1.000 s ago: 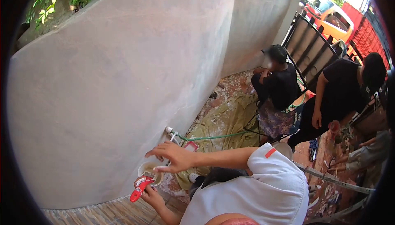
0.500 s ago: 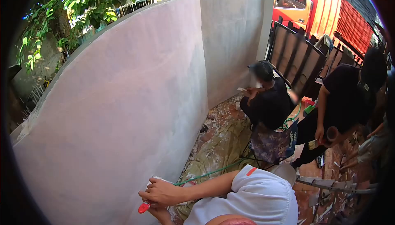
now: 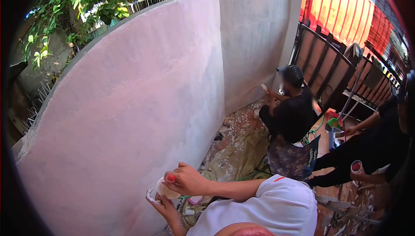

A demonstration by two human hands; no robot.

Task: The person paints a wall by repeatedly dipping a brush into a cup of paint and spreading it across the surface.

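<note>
My right hand (image 3: 186,180) reaches out from a white sleeve, close to the plastered wall (image 3: 129,106). Its fingers are closed over the red handle end of a scraper (image 3: 171,178). Just below, my left hand (image 3: 163,205) cups a small whitish cup (image 3: 165,191), and the scraper's putty-smeared blade (image 3: 149,195) sticks out at its left side. The two hands touch around the cup, so what is inside it is hidden.
A person in black (image 3: 290,110) crouches by the wall corner, working on it. Another person (image 3: 371,149) bends at the right with a small cup. A stained drop cloth (image 3: 237,154), a green hose and debris cover the floor. A dark gate (image 3: 328,72) stands behind.
My hands with the cup and scraper have risen in view and shifted slightly right. My right hand has closed onto the red handle. The person at the right has bent lower.
</note>
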